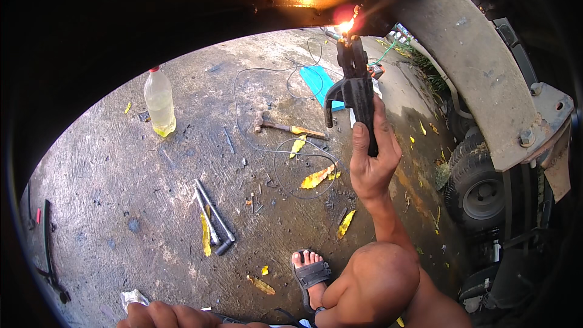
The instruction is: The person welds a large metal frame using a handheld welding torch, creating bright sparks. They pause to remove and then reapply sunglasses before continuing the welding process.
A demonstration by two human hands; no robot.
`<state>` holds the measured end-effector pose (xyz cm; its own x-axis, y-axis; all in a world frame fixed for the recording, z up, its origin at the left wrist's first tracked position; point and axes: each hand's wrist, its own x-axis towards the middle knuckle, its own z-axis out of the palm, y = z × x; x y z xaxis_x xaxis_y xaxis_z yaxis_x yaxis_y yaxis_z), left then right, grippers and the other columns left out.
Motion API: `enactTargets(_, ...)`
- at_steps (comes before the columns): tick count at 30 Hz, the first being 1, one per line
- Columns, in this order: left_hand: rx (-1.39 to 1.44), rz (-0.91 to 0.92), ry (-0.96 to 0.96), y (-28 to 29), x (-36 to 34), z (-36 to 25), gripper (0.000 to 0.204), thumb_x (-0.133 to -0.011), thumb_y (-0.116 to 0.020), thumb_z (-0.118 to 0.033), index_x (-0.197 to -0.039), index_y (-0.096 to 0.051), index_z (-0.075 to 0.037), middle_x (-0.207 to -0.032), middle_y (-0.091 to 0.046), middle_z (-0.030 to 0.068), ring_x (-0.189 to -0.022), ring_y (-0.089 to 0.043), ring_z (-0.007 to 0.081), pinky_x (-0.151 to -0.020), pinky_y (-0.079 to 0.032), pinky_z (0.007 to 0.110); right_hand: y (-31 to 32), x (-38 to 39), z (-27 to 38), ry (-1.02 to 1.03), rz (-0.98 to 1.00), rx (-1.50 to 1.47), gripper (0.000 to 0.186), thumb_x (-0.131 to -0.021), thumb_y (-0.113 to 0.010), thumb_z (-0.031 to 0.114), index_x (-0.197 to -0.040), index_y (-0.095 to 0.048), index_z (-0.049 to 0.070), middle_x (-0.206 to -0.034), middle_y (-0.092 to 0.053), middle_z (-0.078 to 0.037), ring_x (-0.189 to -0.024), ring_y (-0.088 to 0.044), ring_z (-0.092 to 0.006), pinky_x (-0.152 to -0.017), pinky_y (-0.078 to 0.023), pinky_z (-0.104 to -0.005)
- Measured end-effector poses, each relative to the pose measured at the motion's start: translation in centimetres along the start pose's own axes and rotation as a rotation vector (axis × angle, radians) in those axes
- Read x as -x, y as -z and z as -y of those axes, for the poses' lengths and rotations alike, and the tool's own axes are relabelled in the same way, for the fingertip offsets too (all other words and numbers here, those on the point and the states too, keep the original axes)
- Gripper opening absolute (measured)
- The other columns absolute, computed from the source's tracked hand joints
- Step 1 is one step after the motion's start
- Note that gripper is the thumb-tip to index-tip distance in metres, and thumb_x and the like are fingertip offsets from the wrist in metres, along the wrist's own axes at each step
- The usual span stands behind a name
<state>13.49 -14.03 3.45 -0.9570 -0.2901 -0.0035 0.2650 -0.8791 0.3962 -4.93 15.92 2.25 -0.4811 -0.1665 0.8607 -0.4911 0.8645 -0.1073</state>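
My right hand (373, 167) is raised, closed round the handle of a black welding electrode holder (358, 94). The holder stands upright, its lever to the left. At its jaws a bright orange glow (346, 26) burns close under a dark metal surface (243, 0); the glare hides the electrode and the exact contact. My left hand (167, 316) shows only as bent knuckles at the lower edge. Its fingers look curled, and whatever they may hold is out of sight.
On the stained concrete lie a hammer (288, 127), two metal wrench-like bars (212, 215), a blue flat object (320, 85), thin looping cable (237, 100) and yellow leaves. A clear bottle (159, 103) stands left. At right are a bolted metal beam (486, 67) and a tyre (480, 185).
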Motion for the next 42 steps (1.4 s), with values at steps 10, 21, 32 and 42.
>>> enactTargets(10, 0.21, 0.044, 0.106, -1.8, -1.5, -0.7, 0.028, -0.109, -0.046, -0.014, -0.084, -0.055, -0.006, -0.073, -0.05, -0.001, -0.069, -0.046, 0.0061, -0.078, -0.042, 0.019, 0.2, 0.4, 0.0, -0.014, -0.007, 0.034, 0.047, -0.098, -0.068, 0.006, -0.141, -0.057, -0.009, -0.111, -0.073, -0.027, -0.095, -0.075, -0.0341, -0.078, -0.058, -0.0391)
enactTargets(21, 0.175, 0.175, 0.234, -3.5, -3.2, -1.6, 0.027, -0.107, -0.052, -0.013, -0.08, -0.057, -0.011, -0.071, -0.052, -0.0014, -0.067, -0.045, 0.0073, -0.076, -0.041, 0.02, 0.2, 0.2, -0.3, 0.022, 0.003, 0.061, 0.047, -0.097, -0.069, 0.004, -0.14, -0.057, -0.011, -0.108, -0.074, -0.024, -0.092, -0.076, -0.0335, -0.075, -0.059, -0.0388)
enactTargets(32, 0.147, 0.231, 0.31, -4.1, -3.7, -2.2, 0.028, -0.103, -0.061, -0.014, -0.075, -0.06, -0.019, -0.071, -0.056, -0.0017, -0.066, -0.045, 0.0084, -0.072, -0.039, 0.021, -0.3, 0.4, -0.3, 0.019, -0.022, 0.033, 0.047, -0.097, -0.068, 0.003, -0.141, -0.058, -0.007, -0.099, -0.072, -0.02, -0.082, -0.074, -0.0269, -0.07, -0.058, -0.0374)
enactTargets(42, 0.102, 0.259, 0.381, -2.4, -3.9, -2.6, 0.017, -0.093, -0.076, -0.016, -0.082, -0.069, -0.028, -0.076, -0.061, -0.0007, -0.072, -0.047, 0.0087, -0.067, -0.036, 0.024, -0.1, 1.8, -0.4, 0.018, 0.084, -0.123, 0.054, -0.103, -0.065, 0.018, -0.149, -0.05, -0.005, -0.121, -0.07, -0.026, -0.104, -0.073, -0.0349, -0.088, -0.057, -0.0408)
